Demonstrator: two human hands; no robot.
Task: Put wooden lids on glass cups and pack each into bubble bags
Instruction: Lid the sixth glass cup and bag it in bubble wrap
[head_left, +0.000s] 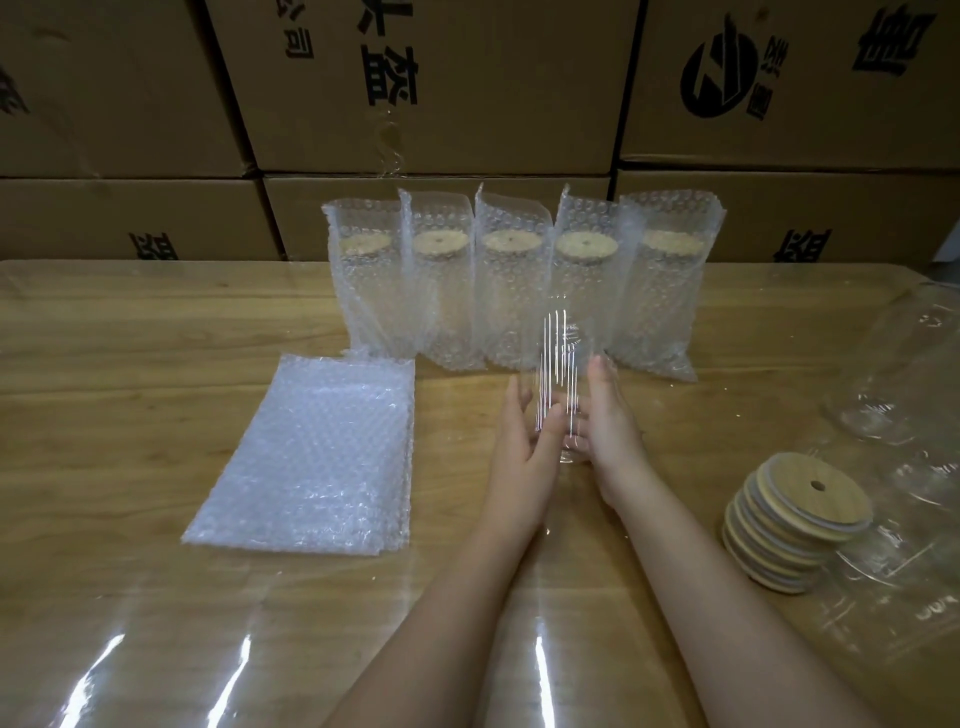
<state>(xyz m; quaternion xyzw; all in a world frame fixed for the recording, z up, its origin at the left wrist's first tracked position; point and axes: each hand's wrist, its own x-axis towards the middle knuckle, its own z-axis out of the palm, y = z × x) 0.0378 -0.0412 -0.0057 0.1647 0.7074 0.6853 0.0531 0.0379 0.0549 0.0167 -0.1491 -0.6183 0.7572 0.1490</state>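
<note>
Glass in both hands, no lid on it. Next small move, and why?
Probably free the right hand and take the top lid off the lid stack, left hand steadying the glass cup: it is unlidded, and the stack lies on that side.

Wooden table bears bagged cups, flat bubble bags, stacked lids.

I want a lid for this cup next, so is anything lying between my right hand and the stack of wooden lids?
Nothing visible does. Only bare table lies between the right hand, which holds the cup, and the lid stack; the spare glass cups lie beyond it.
</note>
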